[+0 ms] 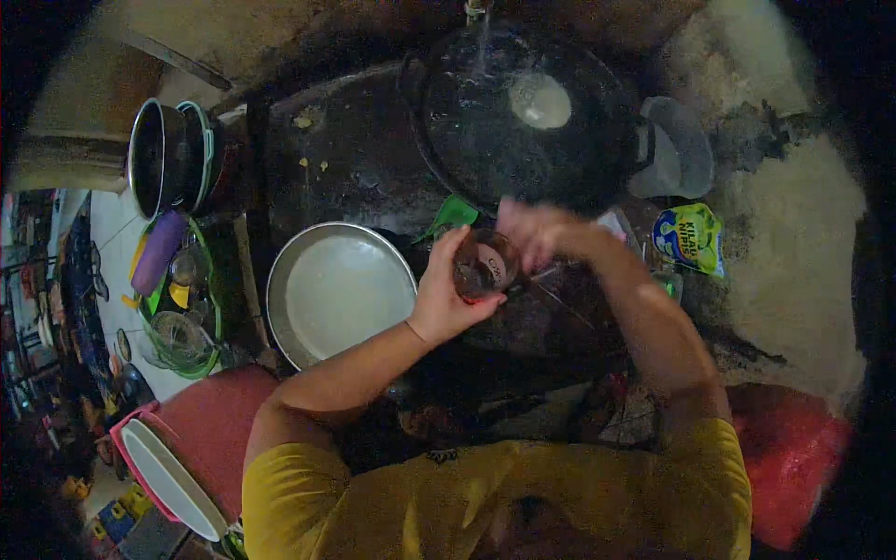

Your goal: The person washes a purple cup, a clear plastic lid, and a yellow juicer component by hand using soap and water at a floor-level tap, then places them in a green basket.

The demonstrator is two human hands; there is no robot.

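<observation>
My left hand (pixel 451 290) grips a drinking glass (pixel 488 266) that bears dark markings, its round end turned up towards me. Right beside it, my right hand (pixel 549 234) is blurred by motion; whether its fingers hold the pinkish patch at their tips cannot be made out. To the left of the glass stands a round metal pan (pixel 343 294) with cloudy whitish liquid in it. A large black basin (pixel 462 140) lies beyond my hands, with a pale round object (pixel 540 101) in it. Something flat and green (pixel 455 213) shows between glass and basin.
A thin water stream (pixel 481 52) falls into the basin from above. At right are a translucent plastic container (pixel 675 150) and a yellow-green soap packet (pixel 689 238). At left, a green basket (pixel 215 315) holds dishes and a purple tumbler (pixel 159 252); pots (pixel 145 161) stand behind it.
</observation>
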